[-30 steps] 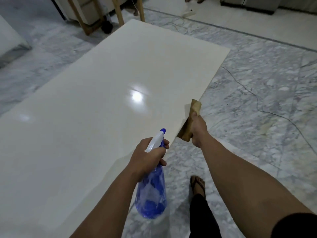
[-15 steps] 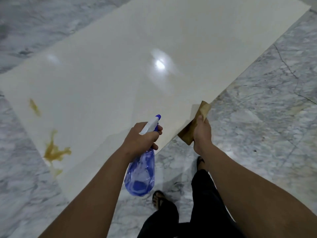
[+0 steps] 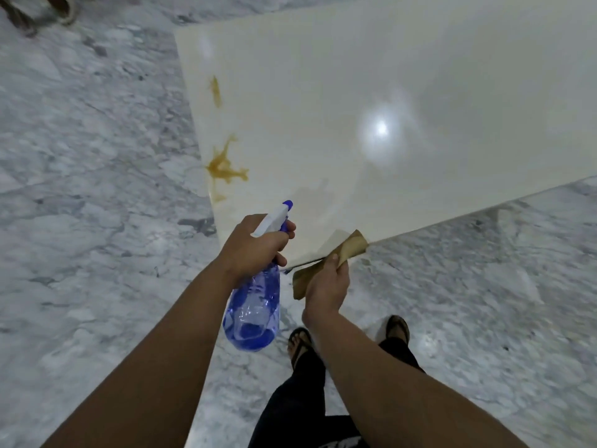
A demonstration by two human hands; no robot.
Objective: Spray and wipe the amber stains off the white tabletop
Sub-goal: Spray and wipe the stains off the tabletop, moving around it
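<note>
Left hand [image 3: 255, 245] grips spray bottle [image 3: 253, 313], hiding its trigger; right hand [image 3: 328, 287] pinches half-hidden cloth [image 3: 353, 248].

The tabletop [image 3: 420, 92] runs off the top and right edges. The left hand [image 3: 255, 247] hides the bottle [image 3: 253, 313] neck. The right hand [image 3: 326, 284] covers the cloth [image 3: 350, 248] middle, perhaps folded.

I see the desk [image 3: 420, 76] from twelve to three o'clock, two stains [image 3: 226, 168] on its left end. At six o'clock, my left hand [image 3: 255, 247] holds the spray bottle [image 3: 255, 315], the cloth [image 3: 350, 248] in my right hand [image 3: 328, 287] beside it.
</note>
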